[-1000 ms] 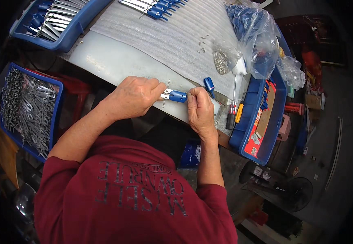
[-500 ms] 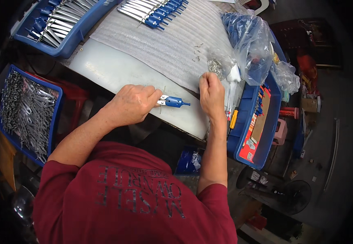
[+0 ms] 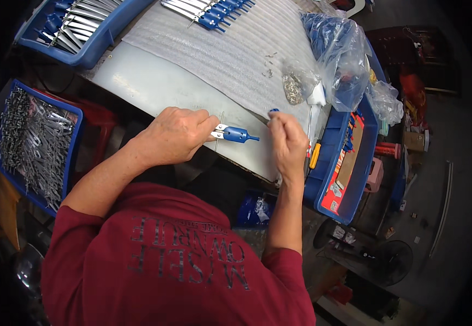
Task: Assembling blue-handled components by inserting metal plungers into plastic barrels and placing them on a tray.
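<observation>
My left hand (image 3: 184, 130) is closed round a metal piece with a blue plastic end (image 3: 237, 135), held over the near edge of the white tabletop (image 3: 138, 81). Its blue end points right, and a thin metal pin (image 3: 223, 116) crosses it beside my fingers. To the right, my right hand (image 3: 289, 142) is closed, apart from that piece. A small blue part (image 3: 273, 111) shows at its fingertips; the rest of it is hidden. Similar blue-ended metal pieces (image 3: 209, 17) lie in a row at the back of the table.
Grey foam sheet (image 3: 203, 60) covers much of the table. On it are loose small pins (image 3: 269, 65) and a clear bag of them (image 3: 292, 89). A yellow-handled screwdriver (image 3: 315, 156) lies beside a blue bin (image 3: 328, 190) at right. Left stand bins of metal parts (image 3: 45, 146) and blue-ended pieces (image 3: 86, 51).
My right hand has drawn slightly nearer to me and turned; a small blue part now shows at its fingertips. My left hand keeps its hold, almost unmoved.
</observation>
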Tool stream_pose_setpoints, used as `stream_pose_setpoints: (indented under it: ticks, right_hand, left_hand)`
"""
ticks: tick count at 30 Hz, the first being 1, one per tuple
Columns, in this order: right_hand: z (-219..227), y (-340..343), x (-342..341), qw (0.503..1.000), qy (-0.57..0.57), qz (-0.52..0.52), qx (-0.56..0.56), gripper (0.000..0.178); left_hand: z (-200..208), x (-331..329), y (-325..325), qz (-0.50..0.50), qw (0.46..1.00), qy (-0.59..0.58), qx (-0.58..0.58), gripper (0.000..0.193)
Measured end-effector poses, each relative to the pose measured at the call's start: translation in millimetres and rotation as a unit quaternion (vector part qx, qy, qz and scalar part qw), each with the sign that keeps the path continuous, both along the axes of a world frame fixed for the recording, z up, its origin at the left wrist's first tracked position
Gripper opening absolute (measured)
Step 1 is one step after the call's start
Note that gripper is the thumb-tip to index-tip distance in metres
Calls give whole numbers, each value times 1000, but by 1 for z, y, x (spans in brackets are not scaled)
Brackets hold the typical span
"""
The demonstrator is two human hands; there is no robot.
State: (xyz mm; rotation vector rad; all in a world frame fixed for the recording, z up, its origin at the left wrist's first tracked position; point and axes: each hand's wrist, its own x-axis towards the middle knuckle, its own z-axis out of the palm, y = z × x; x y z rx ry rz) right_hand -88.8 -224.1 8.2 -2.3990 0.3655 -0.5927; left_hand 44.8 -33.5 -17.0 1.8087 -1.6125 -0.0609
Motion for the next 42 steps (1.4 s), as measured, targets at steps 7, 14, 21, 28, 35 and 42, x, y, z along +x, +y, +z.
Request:
stream_pose_setpoints:
  ticks: [7, 14, 21, 28, 35, 42]
  right_hand:
    - [3, 36, -17, 989, 18, 145, -23, 31]
    - [5, 39, -25, 984, 18, 176, 7, 31]
    - [4, 43, -26, 985, 2, 173, -4, 31]
    - [3, 45, -27, 988, 14, 154, -4, 31]
    - [2, 43, -26, 987, 7, 158, -4, 31]
    - [-2, 44, -26, 989, 2, 146, 9, 32]
  left_hand:
    - [12, -11, 11, -18, 999, 17, 23, 21]
    - [23, -16, 21, -33, 999, 2, 34, 16]
    - [24, -19, 25, -27, 999, -15, 31, 15]
    - [20, -20, 27, -23, 999, -3, 30, 27]
    - [20, -20, 26, -24, 999, -8, 37, 26]
    - [17, -19, 24, -17, 999, -28, 30, 26]
